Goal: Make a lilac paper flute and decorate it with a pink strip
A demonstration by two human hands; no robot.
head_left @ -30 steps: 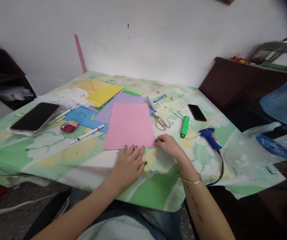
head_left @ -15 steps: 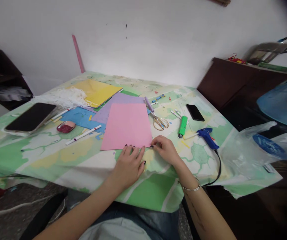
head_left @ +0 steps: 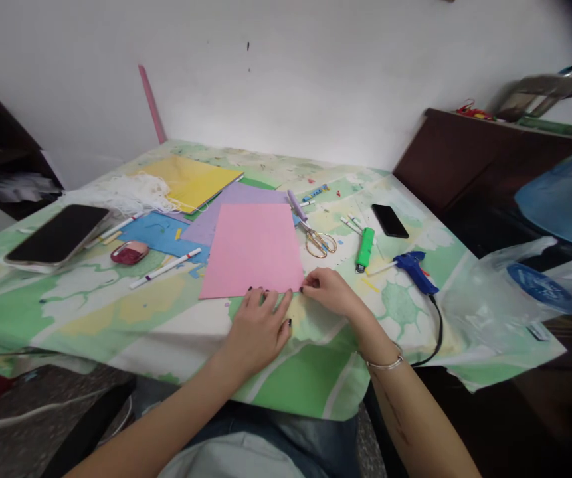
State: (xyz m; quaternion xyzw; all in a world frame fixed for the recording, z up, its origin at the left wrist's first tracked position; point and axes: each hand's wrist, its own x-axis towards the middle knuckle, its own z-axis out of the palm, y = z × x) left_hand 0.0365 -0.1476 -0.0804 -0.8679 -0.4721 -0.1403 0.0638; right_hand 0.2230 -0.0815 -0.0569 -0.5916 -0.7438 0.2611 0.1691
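A pink craft sheet [head_left: 256,249] lies flat in front of me, its near edge towards my body. My left hand [head_left: 260,328] rests with fingers stretched out and fingertips on that near edge. At the sheet's near right corner, my right hand [head_left: 330,292] has thumb and forefinger pinched on the corner. Past the sheet's right side are gold-handled scissors [head_left: 317,240], their blades partly under or beside a purple pen-like item [head_left: 296,204]. Purple [head_left: 230,199] and blue [head_left: 153,232] sheets show beneath and left of the pink one.
Right of my hands are a green cutter [head_left: 364,251], a blue glue gun [head_left: 416,271] with its cord, a black phone [head_left: 389,220] and a plastic bag [head_left: 485,299]. On the left are a larger phone [head_left: 59,232], white string [head_left: 121,192], a yellow sheet [head_left: 190,179] and markers [head_left: 165,268].
Both hands stay almost where they were at the sheet's near edge. The view has shifted slightly; the pink sheet lies as before.
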